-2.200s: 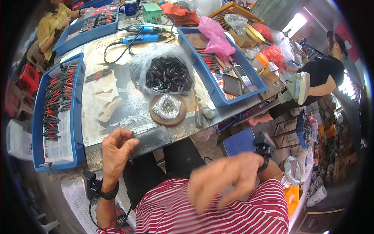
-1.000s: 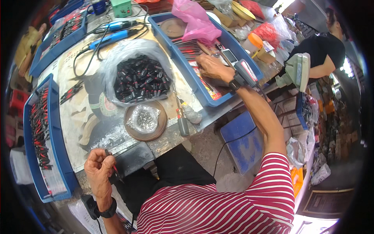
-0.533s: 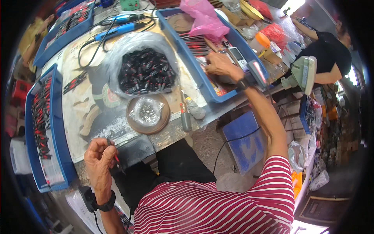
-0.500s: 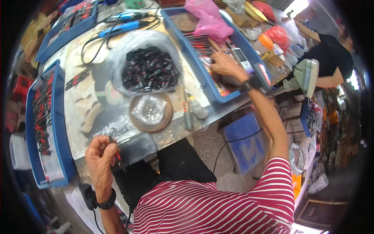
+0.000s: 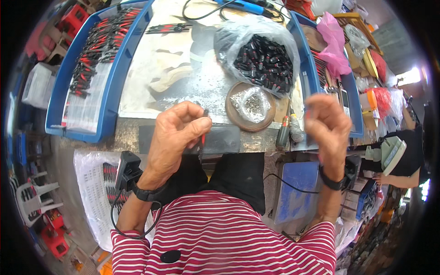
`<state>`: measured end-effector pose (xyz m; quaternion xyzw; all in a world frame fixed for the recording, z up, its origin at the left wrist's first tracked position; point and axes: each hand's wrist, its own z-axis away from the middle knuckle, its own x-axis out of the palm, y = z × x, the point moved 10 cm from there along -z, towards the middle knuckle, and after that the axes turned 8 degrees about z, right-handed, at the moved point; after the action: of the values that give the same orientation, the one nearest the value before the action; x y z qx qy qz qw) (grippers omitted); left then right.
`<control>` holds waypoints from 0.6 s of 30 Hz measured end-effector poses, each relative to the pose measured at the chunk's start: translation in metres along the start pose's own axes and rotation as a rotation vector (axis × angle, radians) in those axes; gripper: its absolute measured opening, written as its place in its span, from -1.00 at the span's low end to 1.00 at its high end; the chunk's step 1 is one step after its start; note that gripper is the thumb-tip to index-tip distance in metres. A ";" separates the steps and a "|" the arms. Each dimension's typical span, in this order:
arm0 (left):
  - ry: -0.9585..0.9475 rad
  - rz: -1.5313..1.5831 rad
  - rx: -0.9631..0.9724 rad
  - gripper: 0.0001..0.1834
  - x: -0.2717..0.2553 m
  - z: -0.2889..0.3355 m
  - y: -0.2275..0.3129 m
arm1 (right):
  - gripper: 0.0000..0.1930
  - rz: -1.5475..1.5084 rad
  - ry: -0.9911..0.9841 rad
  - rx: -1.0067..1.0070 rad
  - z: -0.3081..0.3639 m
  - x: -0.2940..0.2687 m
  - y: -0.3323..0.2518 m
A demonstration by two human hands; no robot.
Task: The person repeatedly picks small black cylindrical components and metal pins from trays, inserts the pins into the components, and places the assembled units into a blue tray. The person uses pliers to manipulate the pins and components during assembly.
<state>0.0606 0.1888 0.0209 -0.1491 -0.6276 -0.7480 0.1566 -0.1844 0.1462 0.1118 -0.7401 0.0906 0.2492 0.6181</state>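
My left hand [image 5: 176,130] is closed in a pinch on a slim black-and-red part [image 5: 203,140], held upright over the table's front edge; its exact kind is not clear. My right hand [image 5: 327,121] is in the air by the near end of the right blue tray [image 5: 355,112]. Motion smears its fingers, and a reddish patch shows at their tips. Between the hands, a clear bag [image 5: 227,48] holds many small black pieces with red marks [image 5: 266,62]. In front of it, a round brown dish [image 5: 236,114] carries a plastic bag of tiny metal pieces [image 5: 253,106].
A screwdriver [image 5: 283,133] lies right of the dish. The left blue tray [image 5: 107,105] holds rows of black-and-red parts [image 5: 103,43]; several similar parts [image 5: 168,28] lie on the tabletop. A blue corded tool [image 5: 243,5] is at the back. A dark pad [image 5: 222,140] lies along the front edge.
My right hand has come out of the right tray and moved back toward me. My left hand still pinches the slim part. The head view has turned toward the left.
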 end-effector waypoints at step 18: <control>0.014 0.196 -0.012 -0.88 -0.011 0.038 -0.005 | -0.80 0.059 -0.265 -0.375 0.052 0.118 -0.080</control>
<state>0.0695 0.2279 0.0179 -0.2054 -0.6042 -0.7340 0.2325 -0.0605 0.2343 0.1189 -0.8000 -0.0176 0.3744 0.4686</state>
